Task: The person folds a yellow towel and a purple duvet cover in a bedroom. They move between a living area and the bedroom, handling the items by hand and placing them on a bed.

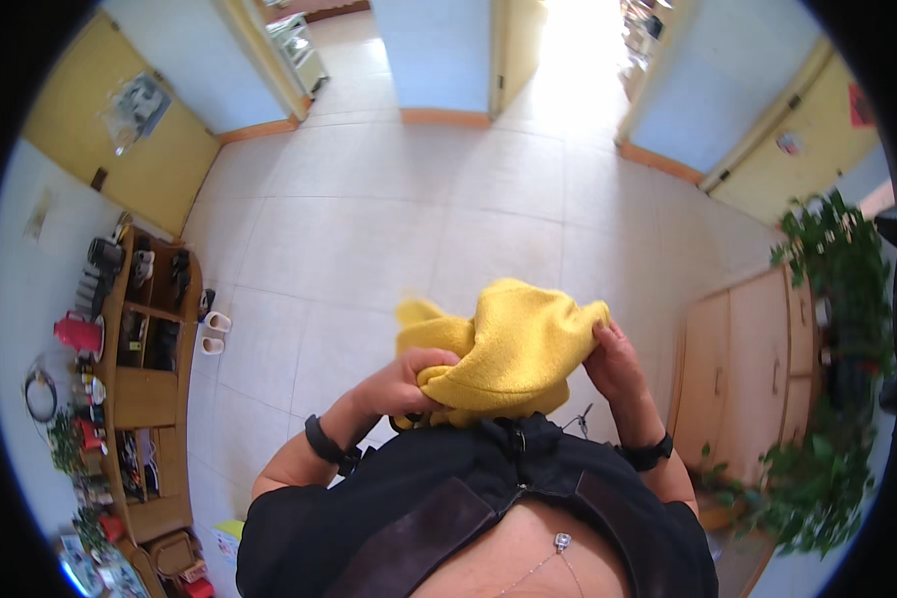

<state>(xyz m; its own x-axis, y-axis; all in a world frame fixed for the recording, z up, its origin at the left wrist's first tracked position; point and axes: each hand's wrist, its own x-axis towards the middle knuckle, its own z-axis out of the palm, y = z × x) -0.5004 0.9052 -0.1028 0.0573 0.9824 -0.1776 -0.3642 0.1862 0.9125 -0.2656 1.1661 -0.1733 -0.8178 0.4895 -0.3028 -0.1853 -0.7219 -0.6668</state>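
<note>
A yellow woolly garment (527,351) hangs bunched in front of my chest, held up between both hands. My left hand (407,383) grips a folded edge of it, thumb on top. On the other side, my right hand (614,357) pinches a raised corner between thumb and fingers. One loose yellow part sticks out beyond the left hand and is blurred. A seam runs along the near edge of the cloth. Below the garment a thin metal hook-like wire (581,420) partly shows; the rest of it is hidden.
To the left, a wooden shoe cabinet (146,396) carries a red kettle (78,334) and potted plants. White slippers (215,333) lie beside it on the tiled floor (359,239). A light wooden cabinet (740,374) with leafy plants (830,478) stands at right. Doorways open ahead.
</note>
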